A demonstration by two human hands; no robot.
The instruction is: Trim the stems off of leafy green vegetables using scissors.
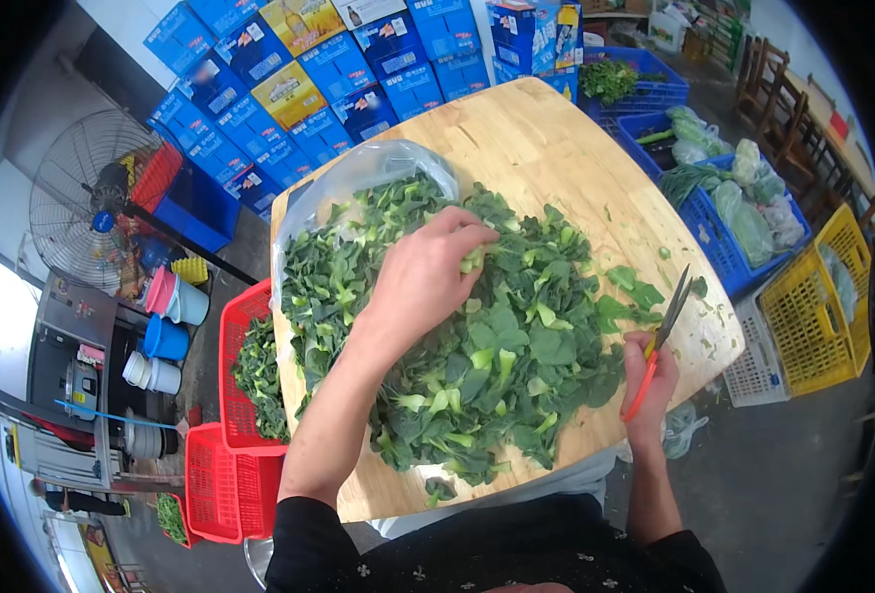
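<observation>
Over a broad heap of leafy greens (496, 326), my left hand (437, 263) is closed around a small bunch of pale green stems (472, 259). My right hand (651, 393), at the right side of the heap, grips a pair of scissors (659, 341) with orange and yellow handles. The scissor blades point up and away from me and look nearly closed. A few loose leaves (634, 289) lie just beyond that hand. Behind and left of the heap, a clear plastic bag (400, 159) lies open with more greens in it. All of this rests on a wooden table (541, 141).
Red plastic crates (241, 356) stand at the table's left, one holding greens. Blue crates (745, 244) of bagged vegetables and a yellow crate (815, 319) sit to the right. Stacked blue cartons (333, 67) line the far side. A large fan (96, 200) stands at left; a person (81, 502) is farther off.
</observation>
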